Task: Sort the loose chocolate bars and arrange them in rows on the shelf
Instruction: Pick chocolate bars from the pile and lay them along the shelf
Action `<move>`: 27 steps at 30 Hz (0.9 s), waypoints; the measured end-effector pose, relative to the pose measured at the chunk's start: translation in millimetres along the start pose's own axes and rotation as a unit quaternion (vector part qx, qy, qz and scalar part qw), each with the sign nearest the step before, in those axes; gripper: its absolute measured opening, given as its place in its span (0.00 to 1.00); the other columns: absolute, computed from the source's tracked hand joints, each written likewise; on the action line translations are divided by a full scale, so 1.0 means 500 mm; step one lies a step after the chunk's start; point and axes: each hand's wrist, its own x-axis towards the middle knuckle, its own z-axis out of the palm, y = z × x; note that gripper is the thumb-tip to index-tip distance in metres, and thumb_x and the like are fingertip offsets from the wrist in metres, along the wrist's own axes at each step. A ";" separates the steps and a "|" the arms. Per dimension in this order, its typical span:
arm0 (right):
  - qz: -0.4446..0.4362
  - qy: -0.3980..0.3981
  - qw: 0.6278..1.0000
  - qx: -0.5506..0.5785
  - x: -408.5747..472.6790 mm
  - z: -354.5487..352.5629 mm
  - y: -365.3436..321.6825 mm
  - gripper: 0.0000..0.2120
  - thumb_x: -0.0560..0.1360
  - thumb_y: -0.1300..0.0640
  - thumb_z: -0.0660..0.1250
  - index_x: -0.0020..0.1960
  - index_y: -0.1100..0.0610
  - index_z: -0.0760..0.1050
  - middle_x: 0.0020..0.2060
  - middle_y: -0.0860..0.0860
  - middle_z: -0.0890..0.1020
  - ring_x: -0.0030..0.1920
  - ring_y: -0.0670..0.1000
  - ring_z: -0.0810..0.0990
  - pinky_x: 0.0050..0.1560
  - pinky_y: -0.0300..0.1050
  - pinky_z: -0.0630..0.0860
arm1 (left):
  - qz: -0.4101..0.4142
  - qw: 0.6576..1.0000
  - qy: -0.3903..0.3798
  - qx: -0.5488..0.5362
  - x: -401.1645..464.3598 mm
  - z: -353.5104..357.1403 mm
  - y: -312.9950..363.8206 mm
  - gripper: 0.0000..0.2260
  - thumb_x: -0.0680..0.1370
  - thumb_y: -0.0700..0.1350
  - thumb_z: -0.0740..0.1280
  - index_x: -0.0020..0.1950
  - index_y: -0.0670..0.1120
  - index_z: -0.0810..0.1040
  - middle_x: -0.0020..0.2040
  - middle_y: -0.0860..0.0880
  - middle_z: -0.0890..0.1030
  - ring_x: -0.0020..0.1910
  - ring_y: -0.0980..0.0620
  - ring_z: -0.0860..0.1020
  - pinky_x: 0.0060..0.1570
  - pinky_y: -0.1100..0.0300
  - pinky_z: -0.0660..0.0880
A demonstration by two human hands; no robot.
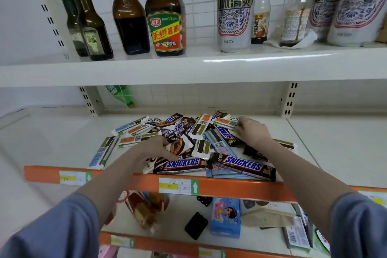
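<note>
While both hands work the heap of chocolate bars (pixel 201 140) on the shelf (pixel 52 132), the left hand (pixel 156 147) pinches a white-wrapped bar (pixel 180 146). The right hand (pixel 252 131) grips a far bar (pixel 226 123), its long axis pointing left.

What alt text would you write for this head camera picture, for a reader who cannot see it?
Two bare hands reach into a jumbled pile of chocolate bars on a white shelf: the left hand grips a white-wrapped bar, the right hand pinches a bar at the back. Sauce bottles stand on the shelf above.
</note>
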 end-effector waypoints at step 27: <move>0.103 0.131 0.974 0.154 -0.243 -0.051 0.000 0.11 0.73 0.55 0.65 0.55 0.56 0.74 0.38 0.55 0.79 0.37 0.57 0.75 0.30 0.42 0.64 | 0.011 0.853 0.055 -0.519 -0.089 0.037 0.045 0.07 0.65 0.33 0.70 0.41 0.38 0.77 0.35 0.42 0.80 0.35 0.46 0.81 0.39 0.54 0.80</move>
